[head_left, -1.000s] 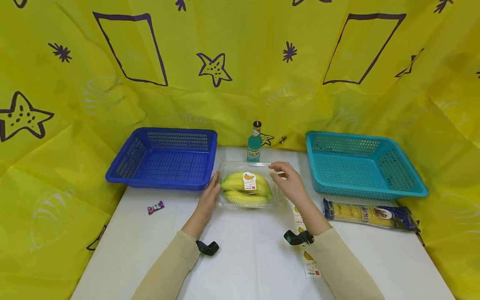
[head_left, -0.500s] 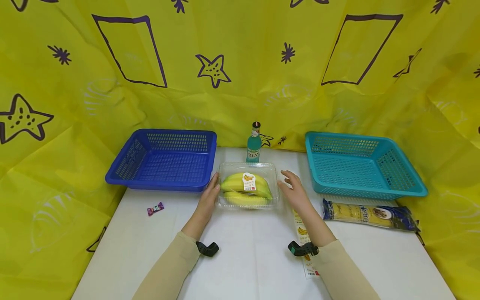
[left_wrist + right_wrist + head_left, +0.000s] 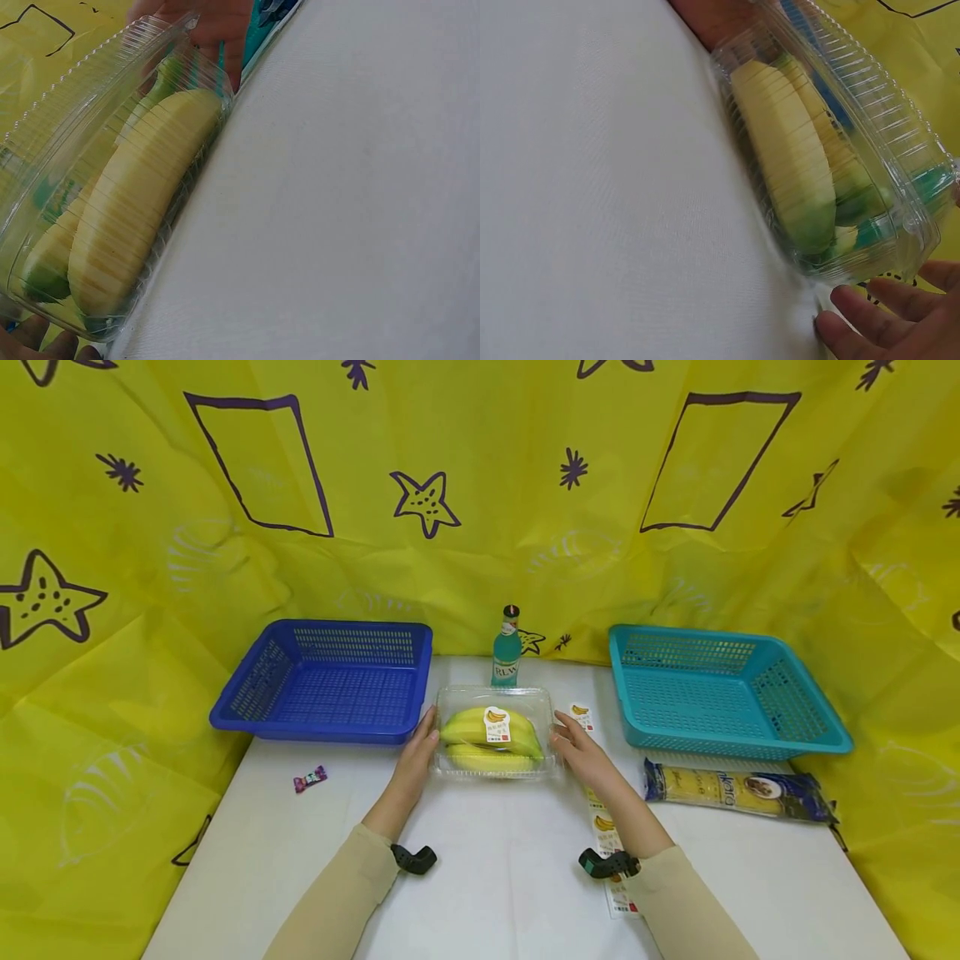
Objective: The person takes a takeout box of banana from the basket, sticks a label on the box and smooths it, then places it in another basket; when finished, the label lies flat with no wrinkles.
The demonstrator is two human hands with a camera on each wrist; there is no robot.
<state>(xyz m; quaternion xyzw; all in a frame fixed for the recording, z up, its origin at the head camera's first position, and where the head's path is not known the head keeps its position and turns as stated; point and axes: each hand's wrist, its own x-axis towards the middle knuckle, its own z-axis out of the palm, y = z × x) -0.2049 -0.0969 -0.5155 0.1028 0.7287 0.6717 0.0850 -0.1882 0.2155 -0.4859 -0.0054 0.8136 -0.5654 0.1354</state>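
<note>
A clear plastic clamshell box point(image 3: 525, 697) sits on the white table, holding several bananas point(image 3: 467, 727). On top of it is a white label point(image 3: 497, 725) with a banana picture. My left hand point(image 3: 412, 764) lies along the box's left side with fingers extended. On the other side my right hand point(image 3: 588, 762) has its fingertips at the box's right wall. In the right wrist view, the fingers point(image 3: 877, 315) are spread, very close to the box's end; I cannot tell whether they touch it. A strip of banana labels point(image 3: 606, 833) runs partly hidden under my right forearm.
A blue basket point(image 3: 322, 732) stands at the back left and a turquoise basket point(image 3: 712, 745) at the back right. A green bottle point(image 3: 506, 652) stands behind the box. A wrapped candy point(image 3: 310, 779) lies left, a pasta packet point(image 3: 738, 789) right. Yellow cloth point(image 3: 480, 560) hangs behind.
My right hand has left the box lid's upper right corner, lowered to the right, and come in against the box's right side. My left hand and the box have stayed put.
</note>
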